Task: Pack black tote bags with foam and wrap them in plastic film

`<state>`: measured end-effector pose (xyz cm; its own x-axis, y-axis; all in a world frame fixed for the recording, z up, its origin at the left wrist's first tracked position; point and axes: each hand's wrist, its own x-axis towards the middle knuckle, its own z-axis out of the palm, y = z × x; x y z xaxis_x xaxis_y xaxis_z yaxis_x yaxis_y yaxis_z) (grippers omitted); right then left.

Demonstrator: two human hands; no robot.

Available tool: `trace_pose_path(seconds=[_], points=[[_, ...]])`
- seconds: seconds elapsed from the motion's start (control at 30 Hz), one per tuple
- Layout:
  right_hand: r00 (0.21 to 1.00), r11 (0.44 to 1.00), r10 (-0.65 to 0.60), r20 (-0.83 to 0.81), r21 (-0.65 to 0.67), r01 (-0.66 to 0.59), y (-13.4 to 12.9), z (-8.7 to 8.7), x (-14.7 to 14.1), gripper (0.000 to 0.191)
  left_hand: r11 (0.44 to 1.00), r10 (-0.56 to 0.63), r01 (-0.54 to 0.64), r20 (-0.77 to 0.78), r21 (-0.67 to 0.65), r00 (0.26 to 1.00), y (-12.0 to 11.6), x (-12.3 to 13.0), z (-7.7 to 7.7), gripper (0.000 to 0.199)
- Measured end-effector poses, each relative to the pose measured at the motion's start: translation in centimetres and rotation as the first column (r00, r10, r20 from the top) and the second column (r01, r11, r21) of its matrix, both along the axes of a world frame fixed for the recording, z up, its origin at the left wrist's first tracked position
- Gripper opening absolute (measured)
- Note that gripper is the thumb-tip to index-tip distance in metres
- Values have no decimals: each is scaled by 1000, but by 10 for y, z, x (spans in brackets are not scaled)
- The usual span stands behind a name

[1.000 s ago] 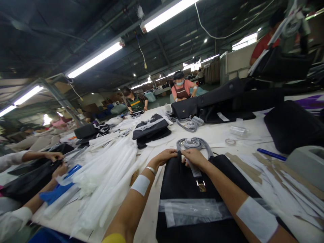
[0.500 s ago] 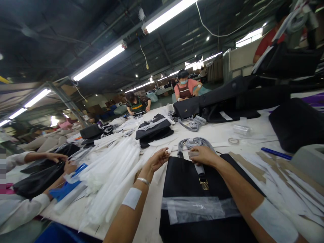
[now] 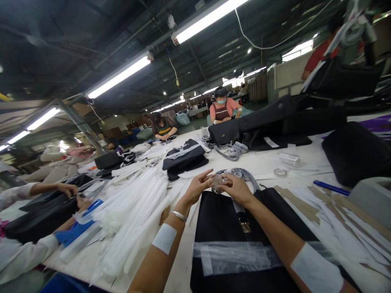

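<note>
A black bag (image 3: 220, 219) lies flat in front of me, with a gold buckle (image 3: 244, 225) on its strap and a clear plastic wrap (image 3: 241, 257) across its body. Above its top edge my right hand (image 3: 237, 189) pinches a small translucent piece (image 3: 217, 184). My left hand (image 3: 198, 187) meets it from the left, fingers curled around what looks like a thin loop, too fine to make out well. Behind my right hand lies a coiled grey-wrapped strap (image 3: 249, 176), partly hidden by the fingers.
Long white wrapping strips (image 3: 137, 215) spread to the left, beside a co-worker's hands (image 3: 69, 190) on another black bag. Beyond my hands sits a black bag (image 3: 185, 158). On the right are paper strips (image 3: 345, 219), a blue pen (image 3: 331, 188) and a tape roll (image 3: 280, 173).
My right hand has moved left with the translucent piece, and my left hand has come slightly right and up. They now meet over the bag's top edge.
</note>
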<state>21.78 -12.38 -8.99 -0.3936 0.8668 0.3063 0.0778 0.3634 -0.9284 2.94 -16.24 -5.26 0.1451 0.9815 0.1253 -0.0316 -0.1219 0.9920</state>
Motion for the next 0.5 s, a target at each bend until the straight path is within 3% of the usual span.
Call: trace_pose_path(seconds=[0.1,0.2,0.27,0.33,0.43,0.5], points=[[992,993,-39,116,112,26,-3,1,2,34,995,-10,26,-174,92,985,-1,7,7,73],[994,995,-13,109,100,2,-5,1,-1,31,975,117,-13,-465,222,877,-3,13,13,63],[996,996,84,-22,-21,-85,-7,1,-4,32,952,171,25,-600,304,781,-6,15,17,56],[951,958,165,-261,-186,-218,-10,4,-6,37,935,172,86,-651,345,739,-9,17,22,56],[821,834,139,-553,-382,-398,-13,11,-5,37,932,156,102,-639,348,754,-14,15,27,63],[786,781,90,-611,-447,-437,-13,14,-2,30,937,203,30,-611,348,765,-15,10,28,67]])
